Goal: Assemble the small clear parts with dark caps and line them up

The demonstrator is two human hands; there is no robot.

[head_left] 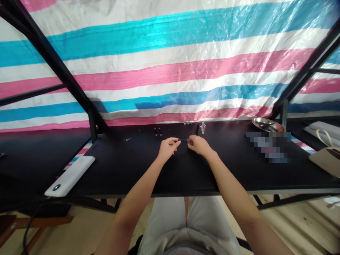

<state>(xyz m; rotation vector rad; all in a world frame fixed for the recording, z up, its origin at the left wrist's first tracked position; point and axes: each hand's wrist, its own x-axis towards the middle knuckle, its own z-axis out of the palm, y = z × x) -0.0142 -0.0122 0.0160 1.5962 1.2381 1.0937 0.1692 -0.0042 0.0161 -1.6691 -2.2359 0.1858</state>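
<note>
My left hand (168, 148) pinches one end of a short thin black rod-like piece (183, 141) just above the black table. At its other end, my right hand (198, 144) is closed, with thumb and fingers together; a tiny pale bit shows at the fingertips, too small to name. Beyond the left hand lie two small dark pieces with pale ends (158, 132). Past the right hand are a row of tiny silvery parts (187, 123), some black pieces (198, 128) and a cluster of clear whitish parts (203, 127).
A long white device (71, 175) with a cable lies at the table's left edge. On the right are a shiny metal plate (268, 124) and a pixelated patch. Thin white scraps (127, 139) lie left of the hands. Black frame posts (60, 67) and a striped sheet (170, 71) stand behind.
</note>
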